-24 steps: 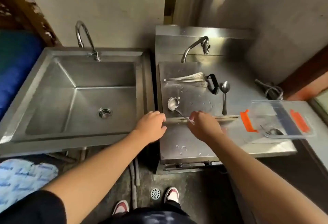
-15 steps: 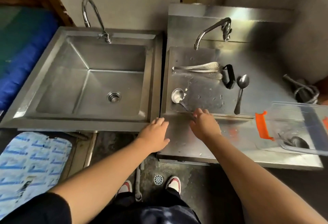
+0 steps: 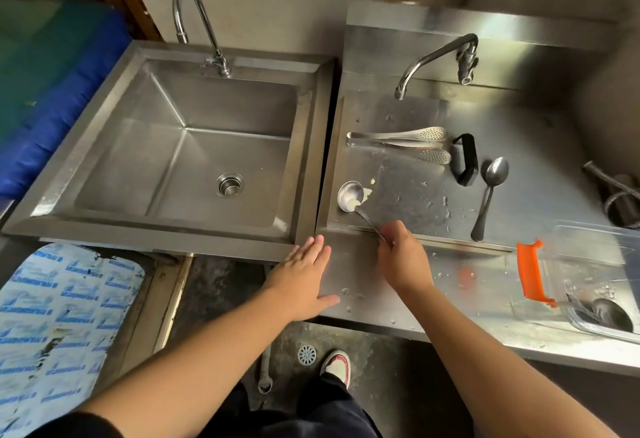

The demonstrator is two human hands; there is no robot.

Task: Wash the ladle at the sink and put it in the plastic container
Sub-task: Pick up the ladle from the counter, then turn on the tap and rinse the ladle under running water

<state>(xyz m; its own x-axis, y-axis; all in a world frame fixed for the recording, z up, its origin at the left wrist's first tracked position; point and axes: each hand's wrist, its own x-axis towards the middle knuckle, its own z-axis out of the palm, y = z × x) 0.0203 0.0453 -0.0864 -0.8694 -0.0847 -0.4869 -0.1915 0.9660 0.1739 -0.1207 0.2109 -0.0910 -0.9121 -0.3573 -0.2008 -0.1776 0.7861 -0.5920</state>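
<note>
While its bowl rests face up w/ pale residue inside, the ladle (image 3: 350, 196) lies on the wet steel tabletop (image 3: 415, 195) just right of frame centre, long axis diagonal: bowl toward the upper left, thin handle running down-right to the right hand (image 3: 401, 257). That hand's fingers are curled in, pinching the handle end; the handle tip is hidden under the fingers, so exact grip can't be read. Left hand (image 3: 304, 274) lies flat, fingers spread and together-ish, palm down, on the front edge where the tabletop meets the sink (image 3: 187, 160) rim; it holds nothing.

Sink fills the left-centre of frame, dry-looking, drain near its lower right. Plastic container (image 3: 602, 274) sits at the right edge, lower right of frame, clear w/ an orange clip (image 3: 531, 271), partly cut off by the frame; a dark rounded utensil shows inside, type unclear. Above the ladle lie tongs (image 3: 401, 141), w/ a spoon (image 3: 490, 191) further right, near a black object (image 3: 465, 159) that's hard to identify.
</note>
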